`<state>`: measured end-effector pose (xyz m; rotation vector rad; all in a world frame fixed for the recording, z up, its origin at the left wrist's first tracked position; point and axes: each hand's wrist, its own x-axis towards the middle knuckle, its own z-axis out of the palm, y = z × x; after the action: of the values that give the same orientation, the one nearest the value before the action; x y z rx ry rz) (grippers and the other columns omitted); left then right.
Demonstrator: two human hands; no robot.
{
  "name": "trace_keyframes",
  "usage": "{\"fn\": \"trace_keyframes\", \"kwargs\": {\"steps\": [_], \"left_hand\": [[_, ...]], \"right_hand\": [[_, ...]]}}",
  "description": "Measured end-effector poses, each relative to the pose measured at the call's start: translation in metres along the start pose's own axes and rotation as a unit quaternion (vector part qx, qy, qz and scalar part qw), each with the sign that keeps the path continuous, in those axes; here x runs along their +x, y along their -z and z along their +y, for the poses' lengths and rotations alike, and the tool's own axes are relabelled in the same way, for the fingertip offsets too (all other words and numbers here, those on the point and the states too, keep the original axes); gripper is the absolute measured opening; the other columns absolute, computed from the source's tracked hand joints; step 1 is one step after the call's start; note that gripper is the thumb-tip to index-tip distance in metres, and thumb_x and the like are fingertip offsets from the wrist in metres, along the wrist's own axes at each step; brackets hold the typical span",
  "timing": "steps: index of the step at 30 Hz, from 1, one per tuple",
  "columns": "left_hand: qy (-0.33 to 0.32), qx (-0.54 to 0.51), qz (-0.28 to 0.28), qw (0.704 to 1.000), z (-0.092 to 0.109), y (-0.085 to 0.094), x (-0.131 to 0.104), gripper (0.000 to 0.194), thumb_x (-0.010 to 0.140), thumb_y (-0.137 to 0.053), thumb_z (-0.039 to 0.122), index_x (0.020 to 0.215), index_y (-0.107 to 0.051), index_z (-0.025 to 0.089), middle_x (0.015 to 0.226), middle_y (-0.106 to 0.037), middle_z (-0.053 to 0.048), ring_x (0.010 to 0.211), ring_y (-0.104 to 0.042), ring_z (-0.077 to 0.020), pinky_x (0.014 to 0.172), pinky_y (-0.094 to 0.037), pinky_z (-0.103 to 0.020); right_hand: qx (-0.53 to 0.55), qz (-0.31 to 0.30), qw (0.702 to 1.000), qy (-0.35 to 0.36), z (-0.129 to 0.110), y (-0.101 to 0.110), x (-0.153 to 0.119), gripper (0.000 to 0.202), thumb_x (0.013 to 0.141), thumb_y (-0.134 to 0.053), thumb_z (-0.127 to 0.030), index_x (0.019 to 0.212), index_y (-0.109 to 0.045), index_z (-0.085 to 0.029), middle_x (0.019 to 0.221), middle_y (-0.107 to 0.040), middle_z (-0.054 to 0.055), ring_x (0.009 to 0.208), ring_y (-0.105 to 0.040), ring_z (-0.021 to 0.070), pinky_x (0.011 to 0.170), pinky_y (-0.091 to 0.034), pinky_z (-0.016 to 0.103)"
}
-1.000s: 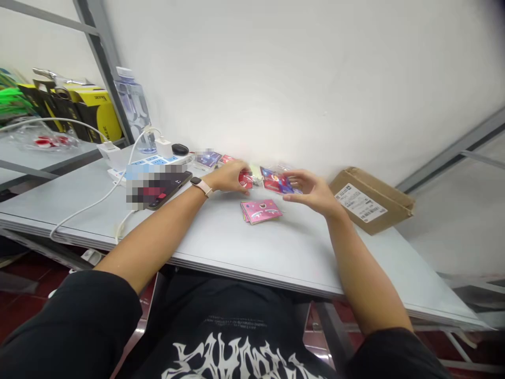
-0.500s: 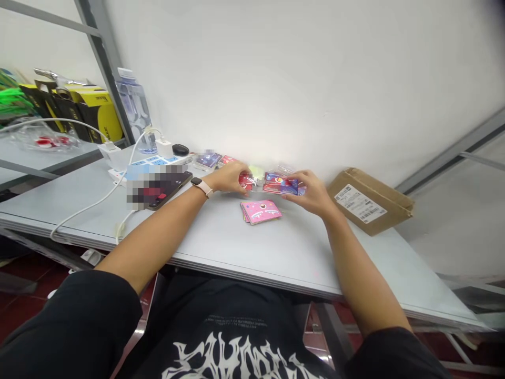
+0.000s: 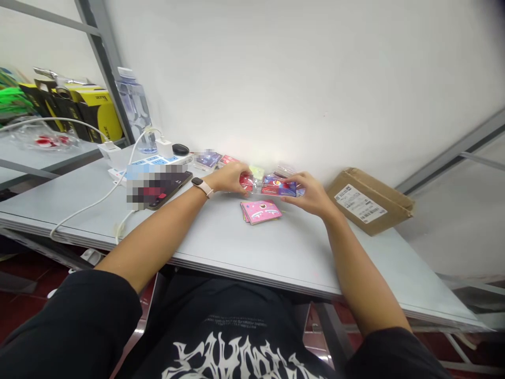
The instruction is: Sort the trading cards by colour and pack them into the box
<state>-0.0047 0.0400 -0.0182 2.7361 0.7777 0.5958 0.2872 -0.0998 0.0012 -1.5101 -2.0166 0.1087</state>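
My left hand (image 3: 231, 178), with a watch on its wrist, has its fingers closed around a red card (image 3: 246, 183) in clear plastic. Across from it, my right hand (image 3: 310, 193) grips a blue and red card (image 3: 278, 186), thumb at the near edge and fingers at the far edge. Shiny clear plastic shows between the two cards; whether they share one sleeve I cannot tell. Just nearer to me, a small stack of cards (image 3: 262, 211) with a pink top one lies on the table. More packed cards (image 3: 284, 170) sit behind my right hand's card.
On the left are a phone (image 3: 168, 187), a power strip (image 3: 152, 162) with white cables, a black mouse-like object (image 3: 180, 150) and a water bottle (image 3: 136, 108). A cardboard box (image 3: 369, 202) leans against the wall at right. Sleeved cards (image 3: 209, 158) lie beyond my left wrist.
My right hand and the blue and red card have shifted slightly left, toward the red card. My left hand has barely moved, and the pink-topped stack stays in place.
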Motion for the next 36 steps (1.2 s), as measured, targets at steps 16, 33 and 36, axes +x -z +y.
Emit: {"fn": "trace_keyframes", "kwargs": {"steps": [16, 33, 36], "left_hand": [[-0.038, 0.013, -0.003, 0.999, 0.013, -0.003, 0.002, 0.058, 0.070, -0.093, 0.034, 0.119, -0.073, 0.010, 0.116, -0.076, -0.015, 0.102, -0.068, -0.0276, 0.089, -0.051, -0.036], [-0.058, 0.022, 0.002, 0.998, 0.011, -0.007, 0.002, 0.054, 0.069, -0.088, 0.041, 0.114, -0.073, 0.015, 0.104, -0.074, -0.010, 0.093, -0.066, -0.0264, 0.081, -0.047, -0.033], [-0.060, 0.021, 0.002, 0.998, 0.013, -0.007, 0.001, 0.053, 0.070, -0.086, 0.042, 0.113, -0.073, 0.014, 0.103, -0.074, -0.011, 0.091, -0.066, -0.0261, 0.080, -0.047, -0.033]], "right_hand": [[0.022, 0.021, 0.998, 0.053, -0.005, -0.028, 0.004, 0.044, 0.085, -0.086, -0.049, 0.121, -0.075, -0.028, 0.124, -0.071, 0.012, 0.117, -0.069, 0.0342, 0.100, -0.059, 0.053], [0.069, 0.101, 0.992, -0.019, -0.008, -0.064, 0.007, 0.060, 0.076, -0.086, -0.035, 0.131, -0.064, -0.023, 0.136, -0.072, 0.016, 0.123, -0.071, 0.0372, 0.108, -0.057, 0.060], [0.096, 0.121, 0.985, -0.071, -0.012, -0.068, 0.007, 0.068, 0.070, -0.091, -0.039, 0.130, -0.064, -0.022, 0.134, -0.070, 0.017, 0.115, -0.073, 0.0359, 0.103, -0.060, 0.058]]}}
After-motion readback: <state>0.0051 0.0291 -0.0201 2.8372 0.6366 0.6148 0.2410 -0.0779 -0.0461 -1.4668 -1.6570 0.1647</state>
